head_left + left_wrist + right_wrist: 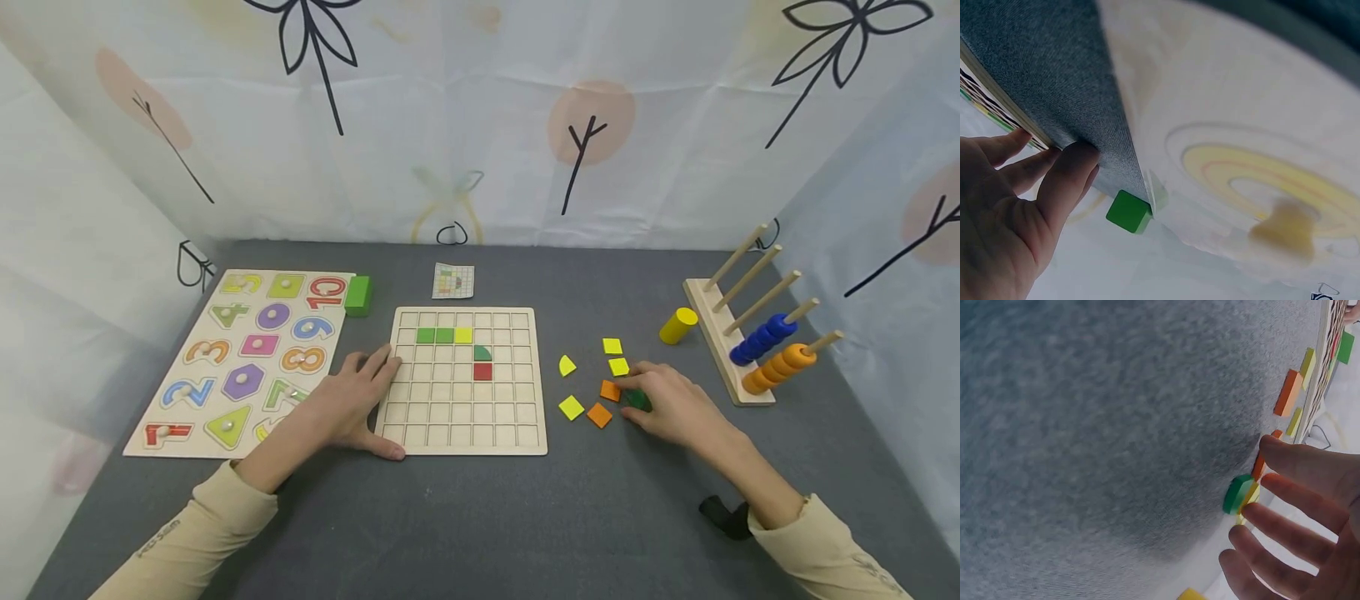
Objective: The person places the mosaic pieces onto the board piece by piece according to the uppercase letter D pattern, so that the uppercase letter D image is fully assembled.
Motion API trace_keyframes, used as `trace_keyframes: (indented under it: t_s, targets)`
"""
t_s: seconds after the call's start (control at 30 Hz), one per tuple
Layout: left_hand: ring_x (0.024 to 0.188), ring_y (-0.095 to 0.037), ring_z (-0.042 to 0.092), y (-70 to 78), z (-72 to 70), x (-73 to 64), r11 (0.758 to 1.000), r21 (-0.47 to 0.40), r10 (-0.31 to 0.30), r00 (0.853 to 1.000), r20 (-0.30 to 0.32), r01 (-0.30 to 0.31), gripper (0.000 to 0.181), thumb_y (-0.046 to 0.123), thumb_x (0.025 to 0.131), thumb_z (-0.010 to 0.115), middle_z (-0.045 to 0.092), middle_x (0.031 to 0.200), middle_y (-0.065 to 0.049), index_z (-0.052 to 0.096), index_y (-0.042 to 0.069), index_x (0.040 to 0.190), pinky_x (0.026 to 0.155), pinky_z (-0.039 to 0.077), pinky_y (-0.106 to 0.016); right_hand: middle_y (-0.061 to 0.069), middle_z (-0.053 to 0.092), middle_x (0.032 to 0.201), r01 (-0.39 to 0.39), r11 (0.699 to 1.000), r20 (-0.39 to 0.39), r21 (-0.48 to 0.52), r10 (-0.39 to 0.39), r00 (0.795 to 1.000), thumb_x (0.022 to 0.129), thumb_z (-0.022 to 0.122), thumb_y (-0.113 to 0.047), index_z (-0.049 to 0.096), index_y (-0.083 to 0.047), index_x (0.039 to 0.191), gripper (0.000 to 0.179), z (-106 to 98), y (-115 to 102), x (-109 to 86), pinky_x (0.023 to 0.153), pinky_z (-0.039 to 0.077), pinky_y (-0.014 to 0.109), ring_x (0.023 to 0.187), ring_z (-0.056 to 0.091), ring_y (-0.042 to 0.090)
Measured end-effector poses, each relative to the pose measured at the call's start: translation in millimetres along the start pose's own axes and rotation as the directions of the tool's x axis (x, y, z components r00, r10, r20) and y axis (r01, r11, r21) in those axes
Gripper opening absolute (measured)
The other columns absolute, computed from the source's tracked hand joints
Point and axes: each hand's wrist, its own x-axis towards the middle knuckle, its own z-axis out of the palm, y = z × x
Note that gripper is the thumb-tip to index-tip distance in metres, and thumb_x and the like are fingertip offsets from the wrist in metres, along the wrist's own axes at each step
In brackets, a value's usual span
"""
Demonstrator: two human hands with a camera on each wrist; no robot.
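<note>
My left hand (pixel 348 407) rests at the left edge of a wooden grid board (pixel 465 448), its fingertips along the rim and the thumb near the bottom corner. Green, yellow and red tiles lie in several board cells, along with a green quarter-circle (pixel 482 353). To the board's right, my right hand (pixel 671 404) reaches among loose tiles with fingers spread. Its fingertips are right at an orange square tile (pixel 611 390). A dark green piece (pixel 1238 494) lies by the fingers, partly covered by the hand in the head view. Nearby are another orange tile (pixel 599 415) and a yellow tile (pixel 572 407).
A number-and-shape puzzle board (pixel 176 367) lies at left, with a green block (pixel 358 296) at its upper right corner. Behind the grid is a small pattern card (pixel 453 282). On the right stand a peg stacker (pixel 731 358) with blue and orange rings and a yellow cylinder (pixel 678 326).
</note>
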Motion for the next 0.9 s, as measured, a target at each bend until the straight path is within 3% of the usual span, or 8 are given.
trace_keyframes:
  t_s: [0.2, 0.33, 0.63, 0.9]
  targets:
    - [0.136, -0.052, 0.044, 0.1, 1.0, 0.6, 1.0, -0.003, -0.004, 1.0, 0.002, 0.004, 0.132, 0.083, 0.062, 0.077, 0.035, 0.161, -0.028, 0.037, -0.003, 0.154, 0.091, 0.055, -0.06, 0.016, 0.072, 0.112, 0.0, 1.0, 0.062, 0.027, -0.001, 0.998, 0.085, 0.081, -0.009, 0.073, 0.001, 0.122, 0.039, -2, 7, 1.0, 0.079, 0.057, 0.048, 0.092, 0.067, 0.026]
    - [0.136, -0.053, 0.044, 0.2, 1.3, 0.4, 1.0, -0.007, -0.004, 1.0, 0.001, 0.004, 0.131, 0.082, 0.062, 0.078, 0.035, 0.161, -0.028, 0.036, -0.003, 0.154, 0.09, 0.055, -0.06, 0.015, 0.072, 0.109, -0.024, 0.999, 0.08, 0.04, 0.021, 0.997, 0.084, 0.082, -0.009, 0.074, 0.0, 0.12, 0.038, -4, 10, 0.7, 0.076, 0.056, 0.045, 0.089, 0.066, 0.023]
    - [0.136, -0.053, 0.044, -0.3, 1.0, 0.3, 1.0, -0.006, -0.003, 1.0, 0.0, 0.003, 0.131, 0.082, 0.062, 0.078, 0.035, 0.161, -0.028, 0.037, -0.002, 0.154, 0.09, 0.056, -0.06, 0.012, 0.072, 0.104, -0.07, 0.995, 0.094, 0.073, 0.063, 0.994, 0.084, 0.083, -0.012, 0.077, -0.003, 0.114, 0.031, -6, 13, -1.2, 0.074, 0.056, 0.044, 0.088, 0.067, 0.023]
    - [0.137, -0.052, 0.044, -0.4, 1.4, 0.4, 1.0, -0.004, -0.007, 1.0, 0.006, 0.007, 0.132, 0.083, 0.062, 0.077, 0.035, 0.161, -0.027, 0.037, -0.002, 0.154, 0.09, 0.056, -0.06, 0.015, 0.074, 0.105, -0.075, 0.992, 0.112, 0.103, 0.064, 0.992, 0.084, 0.081, -0.004, 0.077, -0.001, 0.111, 0.028, -4, 16, -0.9, 0.076, 0.059, 0.044, 0.088, 0.069, 0.023]
